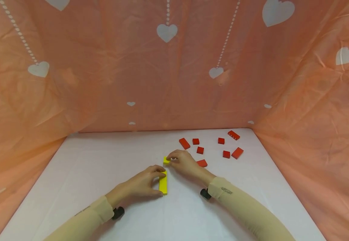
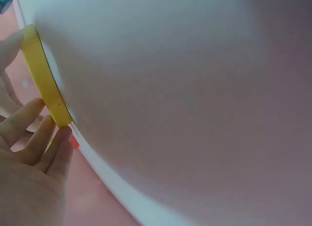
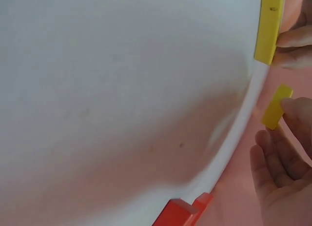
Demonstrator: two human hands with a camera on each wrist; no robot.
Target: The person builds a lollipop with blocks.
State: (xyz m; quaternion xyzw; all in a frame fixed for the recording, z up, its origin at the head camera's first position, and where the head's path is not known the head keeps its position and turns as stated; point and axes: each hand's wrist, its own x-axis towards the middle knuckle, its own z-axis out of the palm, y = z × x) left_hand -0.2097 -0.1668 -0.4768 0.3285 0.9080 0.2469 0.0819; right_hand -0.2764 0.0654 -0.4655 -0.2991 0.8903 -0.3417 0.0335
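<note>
A long yellow block [image 1: 163,185] lies on the white table left of the right hand, its long side pointing away from me. My left hand [image 1: 142,182] grips it, thumb at the near end and fingers at the far end; the left wrist view shows the same yellow block [image 2: 44,74] along its side. Just beyond its far end, my right hand [image 1: 187,164] pinches a small yellow block [image 1: 166,161] between thumb and fingers. In the right wrist view the small yellow block [image 3: 277,107] appears apart from the long one. A red block [image 1: 202,163] lies beside the right hand, partly hidden by it.
Several red blocks, short and long, are scattered at the table's back right, among them a small red block [image 1: 200,150] and a red block with white dots [image 1: 233,135]. Orange cloth [image 1: 168,83] with white hearts hangs behind the table and at both sides.
</note>
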